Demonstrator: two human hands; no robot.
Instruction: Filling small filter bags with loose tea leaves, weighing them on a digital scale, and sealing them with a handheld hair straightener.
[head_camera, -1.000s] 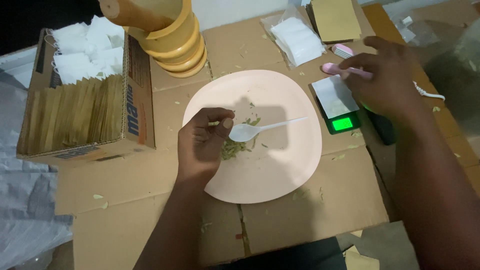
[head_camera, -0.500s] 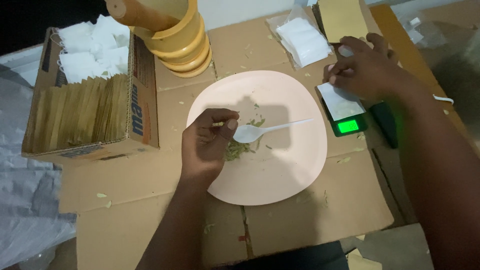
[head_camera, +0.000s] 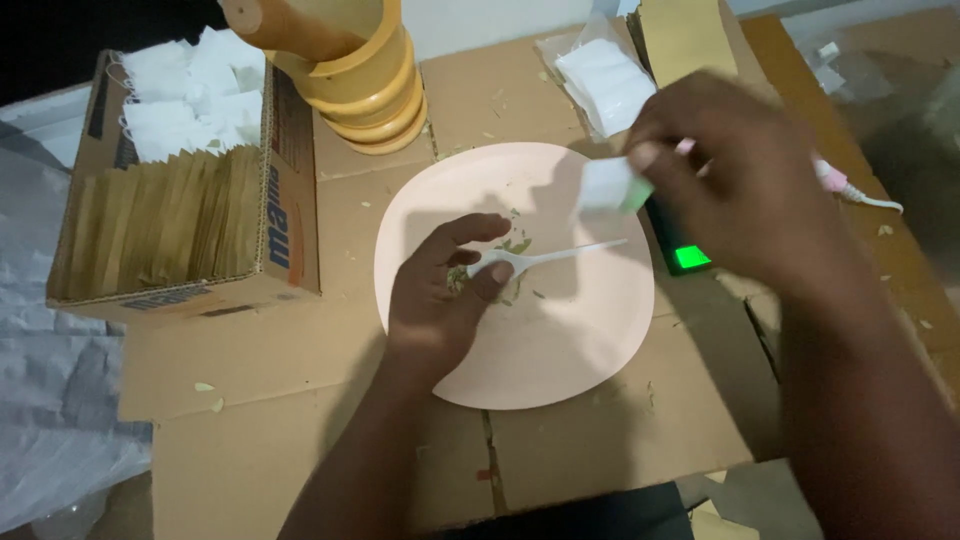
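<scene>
The flattened cardboard covers the surface nearest the viewer, flecked with bits of dried leaf. On it sits a pale pink plate, its middle bare except for a small heap of dried green leaves left of centre. The left hand lies palm down over that heap, forearm running up from the lower edge, fingers curled loosely with the thumb pressing the bowl of a white plastic spoon; its grip is narrow, pinning the spoon against the plate so the handle points off to the right.

Above the plate's right rim, the right hand hangs in the air, wrist bent inward, blurred. Its grip is closed on a small white sachet, pinched at one edge between thumb and fingers so that the rest hangs free over the plate.

Under that hand a small digital scale glows green. Farther back stand a stack of yellow tubs, a clear bag of white sachets, and, at left, a cardboard box packed with brown envelopes and white sachets.
</scene>
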